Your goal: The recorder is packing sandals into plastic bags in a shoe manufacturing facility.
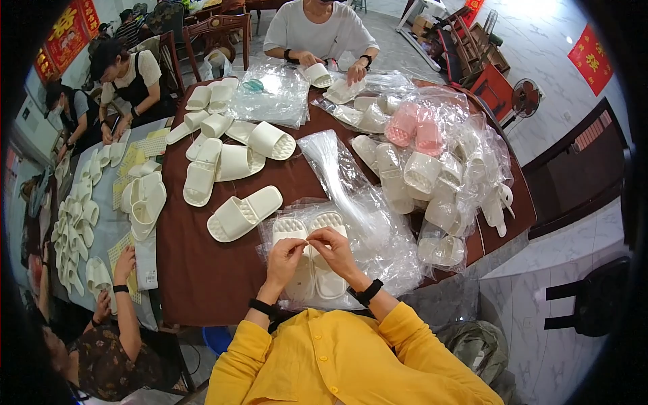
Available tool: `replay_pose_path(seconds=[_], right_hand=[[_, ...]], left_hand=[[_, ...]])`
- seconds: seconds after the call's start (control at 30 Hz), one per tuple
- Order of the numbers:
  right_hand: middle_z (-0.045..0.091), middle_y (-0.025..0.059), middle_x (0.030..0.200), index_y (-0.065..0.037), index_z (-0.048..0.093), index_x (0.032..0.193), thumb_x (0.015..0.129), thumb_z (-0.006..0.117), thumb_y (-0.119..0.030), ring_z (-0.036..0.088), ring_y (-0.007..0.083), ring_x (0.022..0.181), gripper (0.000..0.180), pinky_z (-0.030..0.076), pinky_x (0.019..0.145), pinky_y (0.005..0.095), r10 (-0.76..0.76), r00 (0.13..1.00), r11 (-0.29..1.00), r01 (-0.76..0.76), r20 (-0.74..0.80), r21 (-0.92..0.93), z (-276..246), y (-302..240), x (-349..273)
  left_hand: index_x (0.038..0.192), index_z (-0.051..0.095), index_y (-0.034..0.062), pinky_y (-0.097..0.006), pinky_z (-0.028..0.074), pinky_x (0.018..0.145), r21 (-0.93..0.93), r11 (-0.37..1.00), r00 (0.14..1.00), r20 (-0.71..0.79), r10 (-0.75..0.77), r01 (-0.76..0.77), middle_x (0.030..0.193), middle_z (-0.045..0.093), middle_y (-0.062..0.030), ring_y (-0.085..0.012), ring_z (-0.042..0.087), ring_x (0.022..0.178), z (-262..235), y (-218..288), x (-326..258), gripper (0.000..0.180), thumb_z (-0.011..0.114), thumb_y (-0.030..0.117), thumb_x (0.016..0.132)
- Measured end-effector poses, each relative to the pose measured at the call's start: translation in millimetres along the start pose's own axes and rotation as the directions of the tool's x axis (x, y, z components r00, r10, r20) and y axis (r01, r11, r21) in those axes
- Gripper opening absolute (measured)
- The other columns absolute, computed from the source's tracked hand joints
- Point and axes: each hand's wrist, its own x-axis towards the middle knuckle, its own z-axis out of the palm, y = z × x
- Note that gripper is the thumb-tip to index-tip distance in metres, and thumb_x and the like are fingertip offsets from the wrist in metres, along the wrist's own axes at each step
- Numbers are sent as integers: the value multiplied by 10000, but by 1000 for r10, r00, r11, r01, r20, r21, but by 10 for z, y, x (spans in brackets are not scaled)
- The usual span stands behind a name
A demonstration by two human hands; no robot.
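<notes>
Both my hands meet over a pair of white slippers (pixel 330 280) lying side by side at the table's near edge, with clear plastic around them. My left hand (pixel 288 255) is closed in a pinch, its fingertips against those of my right hand (pixel 333 252), which pinches too. Whatever lies between the fingertips is too small to make out. Just left of my hands rests a loose white slipper (pixel 244 213). Clear plastic bags (pixel 368 226) spread to the right of my hands.
Packed white slippers (pixel 422 172) and a pink pair (pixel 414 128) heap on the brown table (pixel 202 283) at right. More white slippers (pixel 233 155) lie at left. A person (pixel 320 30) handles slippers opposite; others work at a grey table (pixel 111 236) on the left.
</notes>
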Motion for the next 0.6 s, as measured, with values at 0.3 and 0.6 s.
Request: replay_pose_path(seconds=[0.3, 0.6], right_hand=[[643, 69, 967, -1, 679, 996, 911, 637, -31, 631, 135, 867, 100, 519, 765, 255, 20, 1000, 1000, -20, -14, -13, 4, 30, -8], [639, 68, 963, -4, 678, 996, 911, 637, -30, 632, 139, 871, 98, 517, 767, 255, 20, 1000, 1000, -19, -18, 6, 8, 31, -8]], left_hand=[[967, 713, 22, -302, 510, 688, 20, 1000, 1000, 11, 12, -12, 880, 691, -108, -211, 646, 780, -2, 30, 12, 119, 650, 61, 873], [942, 715, 35, -319, 496, 658, 13, 999, 999, -19, 38, -37, 840, 680, -106, -233, 621, 746, 10, 22, 17, 108, 658, 70, 858]])
